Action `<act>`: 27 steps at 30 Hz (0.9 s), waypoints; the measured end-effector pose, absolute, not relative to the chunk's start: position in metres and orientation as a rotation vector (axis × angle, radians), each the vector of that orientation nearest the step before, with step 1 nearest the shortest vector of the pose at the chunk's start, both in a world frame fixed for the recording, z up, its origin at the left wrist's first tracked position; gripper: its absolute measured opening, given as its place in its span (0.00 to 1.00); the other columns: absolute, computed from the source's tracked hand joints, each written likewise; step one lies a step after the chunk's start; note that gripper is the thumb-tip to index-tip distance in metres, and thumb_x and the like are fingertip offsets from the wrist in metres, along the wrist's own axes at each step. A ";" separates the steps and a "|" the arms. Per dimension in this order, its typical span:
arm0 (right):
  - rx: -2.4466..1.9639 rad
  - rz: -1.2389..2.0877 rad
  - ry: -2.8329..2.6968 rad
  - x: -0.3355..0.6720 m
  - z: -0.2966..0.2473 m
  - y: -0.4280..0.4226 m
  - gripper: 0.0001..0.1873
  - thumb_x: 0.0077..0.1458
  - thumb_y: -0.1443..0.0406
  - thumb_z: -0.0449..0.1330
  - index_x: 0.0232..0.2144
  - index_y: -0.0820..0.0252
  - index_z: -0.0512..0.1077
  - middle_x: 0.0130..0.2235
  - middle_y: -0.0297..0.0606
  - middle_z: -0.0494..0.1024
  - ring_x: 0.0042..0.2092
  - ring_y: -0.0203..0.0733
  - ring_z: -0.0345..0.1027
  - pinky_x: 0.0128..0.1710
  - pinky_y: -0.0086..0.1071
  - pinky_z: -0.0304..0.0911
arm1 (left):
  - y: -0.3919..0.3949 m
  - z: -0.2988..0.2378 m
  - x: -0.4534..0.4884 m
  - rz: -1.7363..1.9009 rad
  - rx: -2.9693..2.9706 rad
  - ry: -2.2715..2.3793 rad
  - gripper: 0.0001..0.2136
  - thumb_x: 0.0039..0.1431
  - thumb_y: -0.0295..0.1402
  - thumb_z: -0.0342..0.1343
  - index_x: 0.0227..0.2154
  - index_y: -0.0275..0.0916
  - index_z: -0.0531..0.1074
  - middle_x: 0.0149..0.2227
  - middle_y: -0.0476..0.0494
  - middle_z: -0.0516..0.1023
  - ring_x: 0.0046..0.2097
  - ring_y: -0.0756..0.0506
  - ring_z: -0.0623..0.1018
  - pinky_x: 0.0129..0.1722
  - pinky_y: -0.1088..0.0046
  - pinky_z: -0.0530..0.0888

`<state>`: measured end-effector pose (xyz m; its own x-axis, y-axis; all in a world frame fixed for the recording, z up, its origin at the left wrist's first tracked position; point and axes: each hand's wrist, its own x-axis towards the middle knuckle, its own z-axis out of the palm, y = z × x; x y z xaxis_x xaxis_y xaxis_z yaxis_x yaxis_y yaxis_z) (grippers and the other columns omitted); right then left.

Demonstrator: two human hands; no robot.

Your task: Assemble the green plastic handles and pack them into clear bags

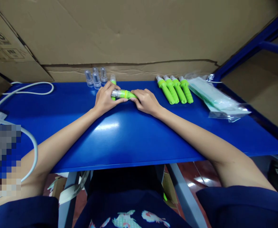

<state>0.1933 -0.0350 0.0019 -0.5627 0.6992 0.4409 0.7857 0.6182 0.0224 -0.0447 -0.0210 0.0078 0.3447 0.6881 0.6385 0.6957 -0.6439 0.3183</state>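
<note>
A green pen-like device with a clear cap (122, 94) lies sideways between both hands, just above the blue table (120, 133). My left hand (105, 98) wraps its fingers round the clear cap end. My right hand (146, 100) pinches the green tip end. Another green piece (113, 81) stands behind my left hand, partly hidden. Several clear caps (96, 77) stand upright at the back, left of my hands. Several finished green devices (174, 89) lie side by side to the right.
Clear plastic bags of parts (215, 98) lie at the right end of the table. A white cable (32, 90) loops across the left end. Cardboard sheets (129, 31) wall the back; a blue frame bar (250, 47) rises at right.
</note>
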 end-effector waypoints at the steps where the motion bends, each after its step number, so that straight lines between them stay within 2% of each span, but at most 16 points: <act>1: -1.189 -0.305 -2.451 0.193 0.002 -0.035 0.24 0.74 0.57 0.44 0.55 0.68 0.72 0.47 0.54 0.82 0.48 0.55 0.75 0.42 0.39 0.55 | -0.021 0.008 -0.045 -1.210 -2.563 -1.325 0.28 0.51 0.56 0.70 0.45 0.39 0.77 0.46 0.38 0.79 0.47 0.39 0.81 0.47 0.62 0.75; 8: -1.191 -0.356 -2.423 0.191 0.004 -0.035 0.24 0.73 0.56 0.43 0.52 0.67 0.73 0.48 0.54 0.82 0.49 0.56 0.74 0.45 0.42 0.56 | -0.022 0.007 -0.043 -1.278 -2.536 -1.369 0.27 0.52 0.58 0.68 0.42 0.39 0.77 0.44 0.41 0.80 0.45 0.41 0.80 0.47 0.65 0.74; 11: -1.187 -0.403 -2.403 0.190 0.006 -0.037 0.26 0.73 0.56 0.43 0.54 0.69 0.72 0.49 0.56 0.81 0.49 0.57 0.73 0.48 0.44 0.56 | -0.020 0.006 -0.043 -1.317 -2.521 -1.383 0.27 0.53 0.60 0.66 0.41 0.40 0.76 0.43 0.41 0.80 0.45 0.41 0.80 0.46 0.66 0.74; 16: -1.186 -0.507 -2.408 0.188 0.009 -0.039 0.23 0.70 0.64 0.46 0.60 0.71 0.68 0.55 0.57 0.78 0.52 0.57 0.70 0.53 0.46 0.54 | -0.017 0.004 -0.043 -1.381 -2.462 -1.443 0.27 0.52 0.61 0.65 0.39 0.40 0.76 0.41 0.42 0.79 0.43 0.42 0.79 0.45 0.67 0.74; 18: -1.210 -0.533 -2.428 0.187 0.010 -0.040 0.24 0.70 0.64 0.46 0.60 0.71 0.68 0.54 0.57 0.78 0.52 0.57 0.70 0.51 0.45 0.55 | -0.017 0.005 -0.044 -1.379 -2.463 -1.465 0.27 0.52 0.61 0.66 0.38 0.40 0.75 0.40 0.43 0.79 0.42 0.42 0.79 0.44 0.66 0.75; 22: -1.263 -0.554 -2.479 0.188 0.011 -0.040 0.26 0.74 0.58 0.43 0.59 0.71 0.70 0.49 0.57 0.80 0.49 0.56 0.71 0.45 0.42 0.56 | -0.017 0.007 -0.046 -1.325 -2.562 -1.415 0.27 0.53 0.61 0.65 0.39 0.40 0.75 0.41 0.42 0.80 0.43 0.42 0.79 0.46 0.65 0.74; 27: -1.289 -0.536 -2.522 0.189 0.011 -0.042 0.26 0.74 0.57 0.44 0.59 0.70 0.71 0.46 0.55 0.81 0.47 0.55 0.74 0.42 0.39 0.57 | -0.015 0.007 -0.048 -1.295 -2.644 -1.322 0.27 0.53 0.60 0.66 0.41 0.39 0.76 0.44 0.40 0.80 0.45 0.41 0.80 0.46 0.66 0.74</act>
